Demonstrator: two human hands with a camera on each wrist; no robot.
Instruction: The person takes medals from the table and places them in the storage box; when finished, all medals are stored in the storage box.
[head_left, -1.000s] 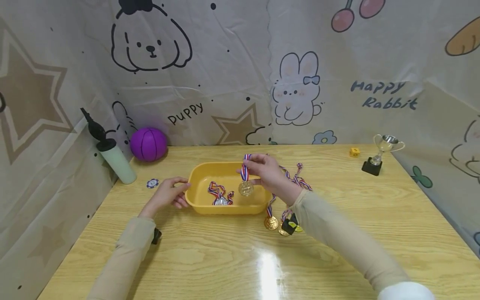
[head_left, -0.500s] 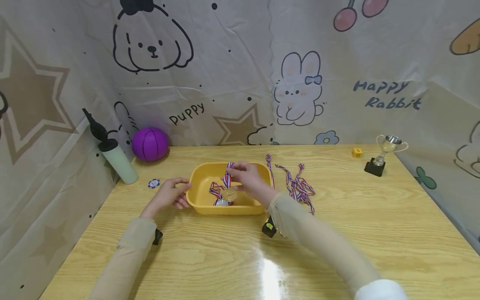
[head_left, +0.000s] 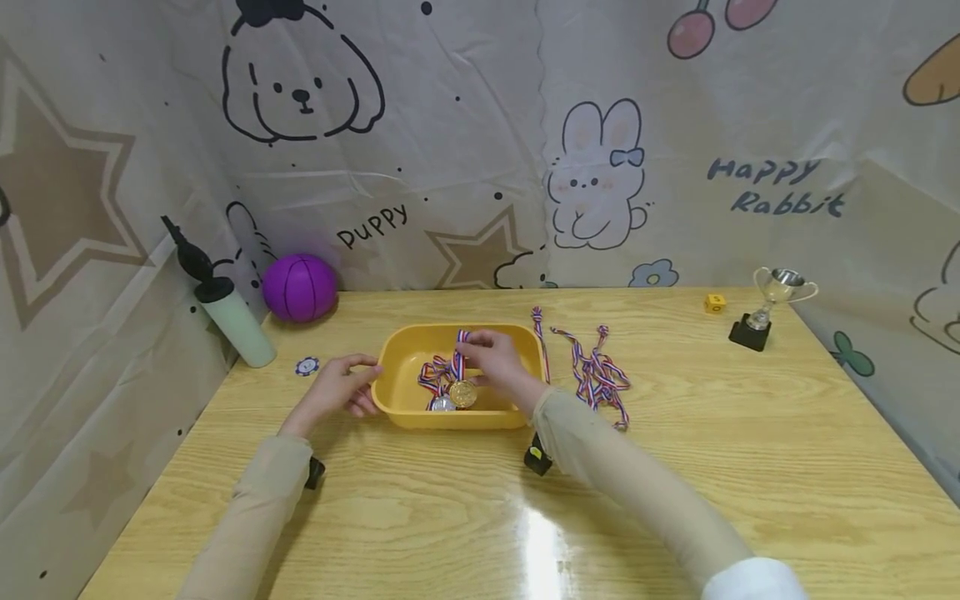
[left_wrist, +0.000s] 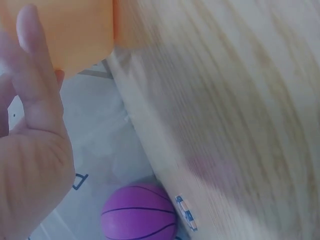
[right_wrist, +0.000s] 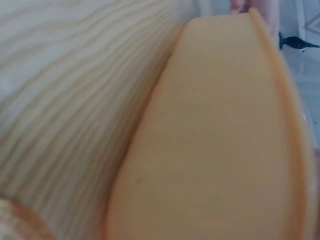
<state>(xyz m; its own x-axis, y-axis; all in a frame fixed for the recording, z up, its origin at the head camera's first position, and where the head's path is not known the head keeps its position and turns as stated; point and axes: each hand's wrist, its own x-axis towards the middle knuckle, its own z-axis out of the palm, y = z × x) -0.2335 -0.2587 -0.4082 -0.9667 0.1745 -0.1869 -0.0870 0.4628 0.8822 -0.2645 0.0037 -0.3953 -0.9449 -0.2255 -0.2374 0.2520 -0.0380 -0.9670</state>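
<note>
In the head view my right hand [head_left: 491,357] pinches the striped ribbon of a gold medal [head_left: 463,393] over the inside of a yellow basin [head_left: 453,420]. The medal hangs low, beside a silver medal [head_left: 443,403] that lies in the basin with its bunched ribbon [head_left: 432,377]. Whether the gold medal touches the bottom, I cannot tell. My left hand [head_left: 341,387] rests against the basin's left end; in the left wrist view its fingers [left_wrist: 37,65] look fairly straight against the outer wall. In the right wrist view the basin's side [right_wrist: 210,125] fills the middle.
Striped ribbons [head_left: 598,375] lie right of the basin; my right forearm hides most of their medals. A gold edge [right_wrist: 20,222] shows in the right wrist view. Farther out are a trophy [head_left: 761,308], a yellow cube [head_left: 715,303], a purple ball [head_left: 300,288], a pump [head_left: 236,321] and a chip [head_left: 307,366].
My right hand has moved left and slightly down, bringing the gold medal from the basin's right half to beside the silver one. The left hand has stayed at the basin's end.
</note>
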